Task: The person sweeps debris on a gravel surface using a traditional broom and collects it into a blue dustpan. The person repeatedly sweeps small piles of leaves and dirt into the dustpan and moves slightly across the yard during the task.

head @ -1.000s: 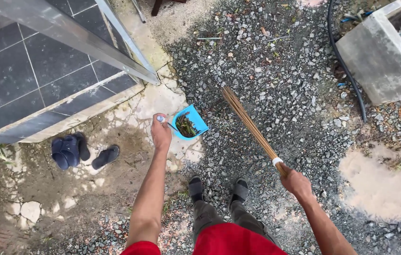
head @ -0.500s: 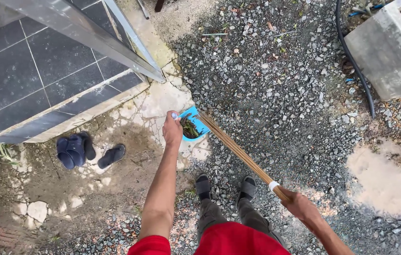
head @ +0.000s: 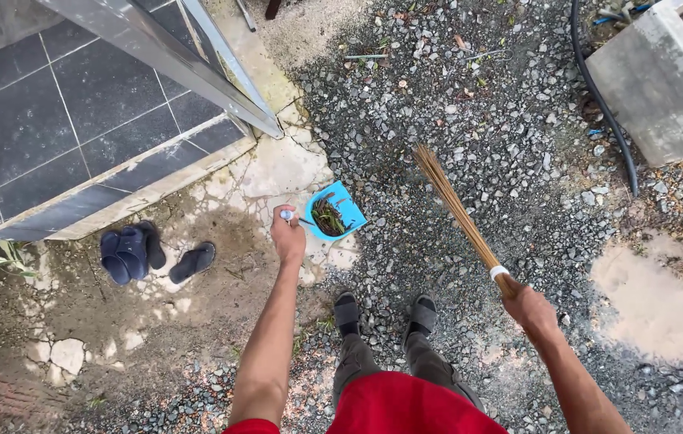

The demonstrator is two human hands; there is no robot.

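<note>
In the middle of the frame I see my left hand [head: 288, 239] closed around the handle of a blue dustpan [head: 336, 210], which sits just to its right with dry leaves inside. At lower right, my right hand [head: 528, 305] grips a stick broom [head: 458, 210] slanting toward upper left.

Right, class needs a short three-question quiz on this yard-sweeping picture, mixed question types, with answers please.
1. True or false: the left hand holds the blue dustpan by its handle.
2. What does the right hand grip? A) hose B) broom C) sandal
3. Fill in: the dustpan holds dry ____.

Key:
1. True.
2. B, the broom, bristles raised over the gravel.
3. Leaves and twigs.
</note>
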